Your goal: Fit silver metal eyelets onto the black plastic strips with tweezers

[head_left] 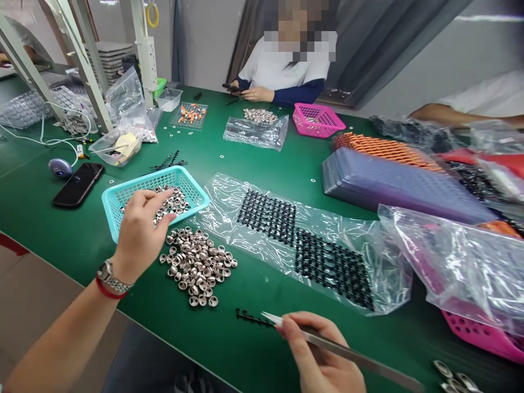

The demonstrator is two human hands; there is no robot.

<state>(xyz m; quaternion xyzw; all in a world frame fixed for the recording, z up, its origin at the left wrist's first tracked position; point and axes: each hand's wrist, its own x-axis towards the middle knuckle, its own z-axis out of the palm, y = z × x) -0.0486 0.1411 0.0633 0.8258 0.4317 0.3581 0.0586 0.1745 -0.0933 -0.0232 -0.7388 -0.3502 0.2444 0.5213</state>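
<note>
Covering green table (pixel 49 218): bags, baskets.

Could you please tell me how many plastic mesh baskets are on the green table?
3: a turquoise plastic mesh basket under the left hand, a pink one near the seated person, another pink one partly hidden under bags.

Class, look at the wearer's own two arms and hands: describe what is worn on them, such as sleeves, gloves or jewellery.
Both hands are bare, with no gloves. The left hand has a bare forearm, and its wrist carries a silver metal-link wristwatch with a thin red band beside it. The right hand shows no rings; its wrist is out of view.
</note>
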